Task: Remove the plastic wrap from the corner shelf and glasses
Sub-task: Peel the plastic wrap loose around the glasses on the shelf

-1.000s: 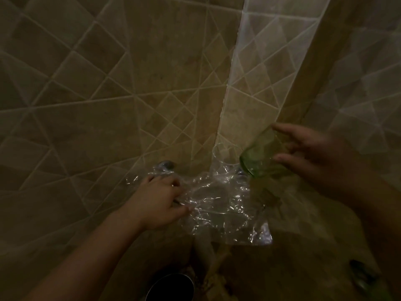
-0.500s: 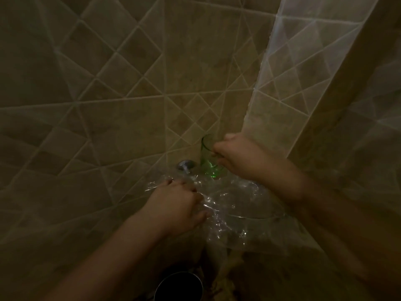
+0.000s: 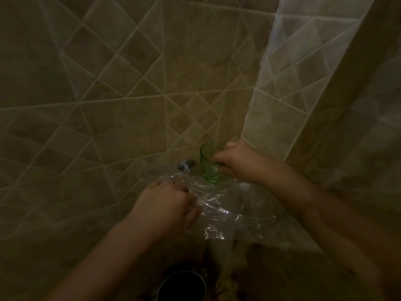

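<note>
Crinkled clear plastic wrap (image 3: pixel 225 209) covers the glass corner shelf (image 3: pixel 258 217) where two tiled walls meet. My left hand (image 3: pixel 167 205) grips the wrap at the shelf's left edge, fingers closed on it. A green glass (image 3: pixel 209 162) stands upright at the back of the shelf, its base on the wrap. My right hand (image 3: pixel 236 162) holds the green glass by its right side. The scene is dim and the shelf's outline is hard to make out under the wrap.
A chrome shelf bracket (image 3: pixel 186 165) sticks out of the left wall just left of the green glass. A dark round metal container (image 3: pixel 181 286) sits below, at the bottom edge. Beige tiled walls (image 3: pixel 108 105) close in left and right.
My right hand carried the green glass from the right into the corner and set it upright on the shelf. My left hand kept its grip on the wrap. The camera moved closer.
</note>
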`<action>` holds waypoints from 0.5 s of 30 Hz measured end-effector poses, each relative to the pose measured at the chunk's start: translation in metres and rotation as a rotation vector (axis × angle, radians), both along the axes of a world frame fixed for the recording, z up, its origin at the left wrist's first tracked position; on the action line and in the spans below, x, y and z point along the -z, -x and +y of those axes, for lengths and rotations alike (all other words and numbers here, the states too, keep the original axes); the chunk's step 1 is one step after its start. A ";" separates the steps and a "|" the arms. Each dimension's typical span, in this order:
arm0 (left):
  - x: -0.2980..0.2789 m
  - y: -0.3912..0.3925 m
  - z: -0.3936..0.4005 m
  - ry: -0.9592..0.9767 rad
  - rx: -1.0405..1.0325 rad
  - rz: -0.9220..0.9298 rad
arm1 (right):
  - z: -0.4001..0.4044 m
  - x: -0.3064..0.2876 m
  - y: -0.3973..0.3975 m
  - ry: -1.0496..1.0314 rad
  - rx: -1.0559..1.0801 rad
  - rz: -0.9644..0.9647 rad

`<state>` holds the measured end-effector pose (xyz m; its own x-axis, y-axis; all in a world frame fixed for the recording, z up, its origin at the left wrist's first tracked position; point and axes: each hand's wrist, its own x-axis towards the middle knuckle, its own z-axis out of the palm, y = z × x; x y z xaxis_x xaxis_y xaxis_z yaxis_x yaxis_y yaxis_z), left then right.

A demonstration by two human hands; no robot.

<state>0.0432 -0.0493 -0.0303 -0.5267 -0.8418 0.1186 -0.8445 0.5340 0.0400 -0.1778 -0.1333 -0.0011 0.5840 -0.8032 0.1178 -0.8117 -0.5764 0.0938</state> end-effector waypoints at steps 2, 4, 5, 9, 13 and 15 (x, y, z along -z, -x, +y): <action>-0.006 -0.006 0.009 0.006 0.008 0.077 | 0.001 -0.004 0.005 -0.038 0.048 -0.023; -0.011 -0.014 0.019 0.018 0.021 0.172 | 0.007 -0.007 0.016 -0.045 0.120 -0.193; -0.014 -0.017 0.023 0.005 0.023 0.220 | 0.015 -0.008 0.023 -0.051 0.157 -0.352; -0.028 -0.032 0.033 -0.053 0.015 0.364 | 0.053 0.003 0.044 -0.024 0.279 -0.688; -0.036 -0.039 0.039 -0.103 0.069 0.542 | 0.089 0.030 0.060 -0.016 0.427 -1.028; -0.035 -0.032 0.044 -0.130 0.097 0.703 | 0.115 0.039 0.066 0.004 0.495 -1.459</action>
<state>0.0748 -0.0052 0.0047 -0.4359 -0.8253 0.3590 -0.5442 0.5594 0.6253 -0.2436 -0.0186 -0.0403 -0.3534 -0.8738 0.3341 -0.3001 -0.2324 -0.9252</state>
